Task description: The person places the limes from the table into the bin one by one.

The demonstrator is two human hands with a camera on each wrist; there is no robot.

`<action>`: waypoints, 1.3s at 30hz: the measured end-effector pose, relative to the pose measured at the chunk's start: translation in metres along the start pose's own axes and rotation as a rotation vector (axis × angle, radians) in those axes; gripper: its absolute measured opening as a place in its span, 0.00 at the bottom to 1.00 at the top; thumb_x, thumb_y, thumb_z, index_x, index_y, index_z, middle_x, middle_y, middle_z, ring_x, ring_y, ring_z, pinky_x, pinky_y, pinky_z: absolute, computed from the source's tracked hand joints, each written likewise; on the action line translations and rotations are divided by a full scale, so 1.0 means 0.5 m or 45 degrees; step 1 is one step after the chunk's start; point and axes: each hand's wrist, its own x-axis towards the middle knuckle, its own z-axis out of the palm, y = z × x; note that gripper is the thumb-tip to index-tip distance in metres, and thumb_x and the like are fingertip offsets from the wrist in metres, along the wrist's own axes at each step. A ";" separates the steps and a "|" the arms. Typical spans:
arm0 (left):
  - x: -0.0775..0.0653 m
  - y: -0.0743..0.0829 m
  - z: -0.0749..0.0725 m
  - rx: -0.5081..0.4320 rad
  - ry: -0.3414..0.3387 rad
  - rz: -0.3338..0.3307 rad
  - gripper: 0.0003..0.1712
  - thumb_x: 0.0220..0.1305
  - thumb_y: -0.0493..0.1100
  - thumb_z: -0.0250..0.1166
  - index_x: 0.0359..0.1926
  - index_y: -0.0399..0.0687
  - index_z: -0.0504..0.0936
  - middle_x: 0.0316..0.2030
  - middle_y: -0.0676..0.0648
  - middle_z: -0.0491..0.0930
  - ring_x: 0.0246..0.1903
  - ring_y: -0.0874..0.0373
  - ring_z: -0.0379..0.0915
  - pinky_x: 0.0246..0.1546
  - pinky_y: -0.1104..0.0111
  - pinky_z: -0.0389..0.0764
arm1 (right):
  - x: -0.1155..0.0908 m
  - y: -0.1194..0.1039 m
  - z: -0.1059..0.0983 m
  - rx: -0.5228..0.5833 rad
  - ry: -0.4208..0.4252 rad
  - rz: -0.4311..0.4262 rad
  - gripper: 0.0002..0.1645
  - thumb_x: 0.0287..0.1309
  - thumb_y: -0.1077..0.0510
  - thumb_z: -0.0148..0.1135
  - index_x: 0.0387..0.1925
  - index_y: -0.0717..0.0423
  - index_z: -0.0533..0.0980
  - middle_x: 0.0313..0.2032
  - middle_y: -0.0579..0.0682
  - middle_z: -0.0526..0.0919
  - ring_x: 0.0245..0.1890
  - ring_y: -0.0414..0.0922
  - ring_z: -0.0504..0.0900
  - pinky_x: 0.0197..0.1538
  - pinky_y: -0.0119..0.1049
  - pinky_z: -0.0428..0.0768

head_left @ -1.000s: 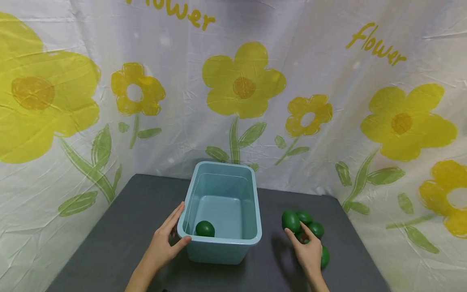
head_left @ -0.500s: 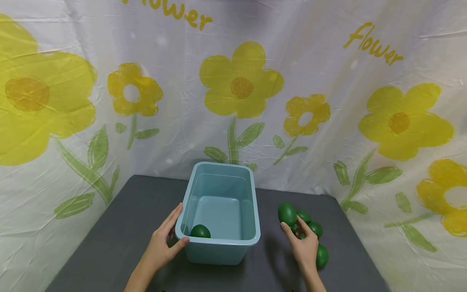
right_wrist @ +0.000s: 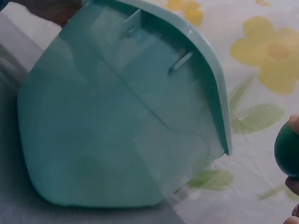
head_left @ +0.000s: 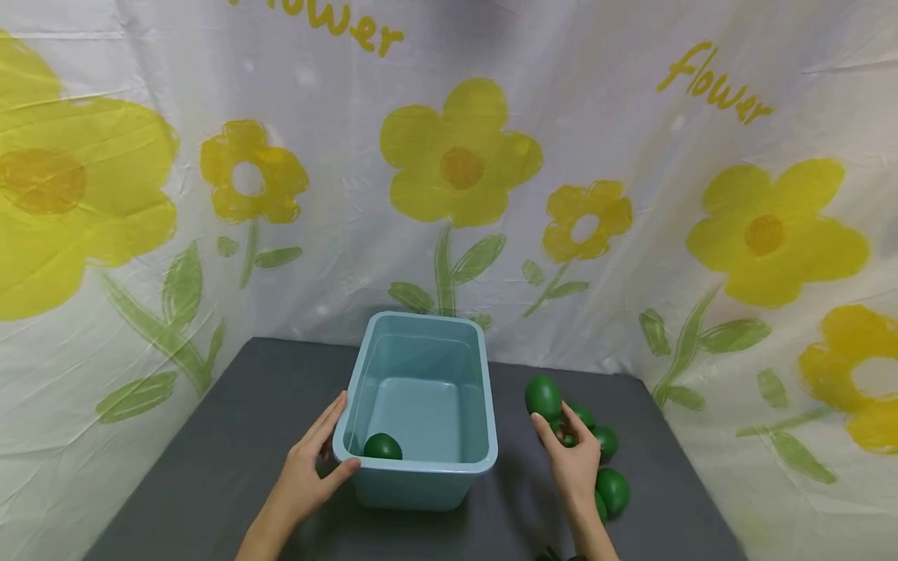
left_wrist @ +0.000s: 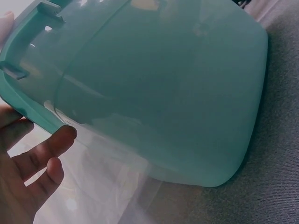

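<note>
My left hand (head_left: 303,477) holds the near left corner of a light blue plastic bin (head_left: 428,468), thumb at the front rim and fingers along the left side. In the left wrist view some fingers (left_wrist: 49,144) lie under the rim. My right hand (head_left: 577,467), right of the bin, pinches a smooth dark green avocado-like fruit (head_left: 543,395) between thumb and fingers, raised near the other fruits. That fruit (right_wrist: 286,151) shows at the right edge of the right wrist view. One more green fruit (head_left: 383,446) sits inside the bin at its near left, partly hidden by the rim.
Several loose green fruits (head_left: 613,491) lie on the dark grey table (head_left: 659,467) around my right hand, some partly hidden by it. A white curtain (head_left: 337,234) printed with yellow flowers hangs behind and at both sides.
My right hand has lifted the pinched fruit slightly and moved it left and away from me, uncovering more of the fruits behind. My left hand stays on the bin's corner.
</note>
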 end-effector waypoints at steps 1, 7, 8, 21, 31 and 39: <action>-0.001 0.000 -0.001 0.004 0.001 -0.006 0.51 0.61 0.43 0.77 0.82 0.50 0.64 0.78 0.44 0.67 0.33 0.64 0.67 0.33 0.71 0.71 | -0.001 -0.001 0.005 0.020 0.005 -0.001 0.32 0.63 0.54 0.78 0.67 0.55 0.81 0.28 0.45 0.72 0.28 0.38 0.69 0.31 0.30 0.70; -0.001 0.003 -0.002 0.012 -0.004 -0.014 0.50 0.62 0.46 0.77 0.82 0.50 0.64 0.78 0.43 0.67 0.33 0.62 0.68 0.33 0.68 0.72 | 0.002 -0.014 0.033 0.099 0.038 -0.011 0.29 0.62 0.55 0.78 0.64 0.54 0.83 0.33 0.44 0.76 0.32 0.37 0.70 0.32 0.28 0.70; -0.001 0.003 -0.001 0.009 -0.001 -0.013 0.50 0.62 0.46 0.77 0.82 0.50 0.64 0.78 0.43 0.67 0.33 0.62 0.69 0.33 0.67 0.72 | 0.003 -0.018 0.037 0.104 0.041 -0.016 0.29 0.62 0.55 0.78 0.64 0.53 0.83 0.33 0.45 0.77 0.33 0.37 0.70 0.33 0.28 0.70; 0.000 0.004 -0.001 -0.009 0.005 -0.019 0.50 0.62 0.44 0.76 0.82 0.48 0.64 0.78 0.42 0.67 0.32 0.60 0.69 0.33 0.67 0.72 | 0.003 -0.047 0.082 0.133 -0.004 -0.081 0.29 0.59 0.55 0.80 0.62 0.52 0.85 0.36 0.47 0.82 0.32 0.38 0.70 0.35 0.30 0.71; 0.001 0.010 0.000 -0.010 0.007 -0.038 0.49 0.62 0.42 0.75 0.81 0.47 0.65 0.78 0.43 0.67 0.36 0.67 0.68 0.32 0.67 0.72 | 0.001 -0.070 0.109 0.130 -0.096 -0.115 0.30 0.58 0.54 0.81 0.62 0.54 0.85 0.39 0.51 0.85 0.32 0.41 0.70 0.32 0.29 0.72; 0.001 0.012 -0.002 -0.002 0.000 -0.054 0.48 0.63 0.45 0.75 0.82 0.48 0.65 0.78 0.44 0.67 0.41 0.67 0.69 0.33 0.66 0.72 | 0.007 -0.086 0.117 0.045 -0.195 -0.150 0.33 0.55 0.50 0.83 0.62 0.51 0.85 0.34 0.48 0.81 0.34 0.48 0.71 0.32 0.30 0.70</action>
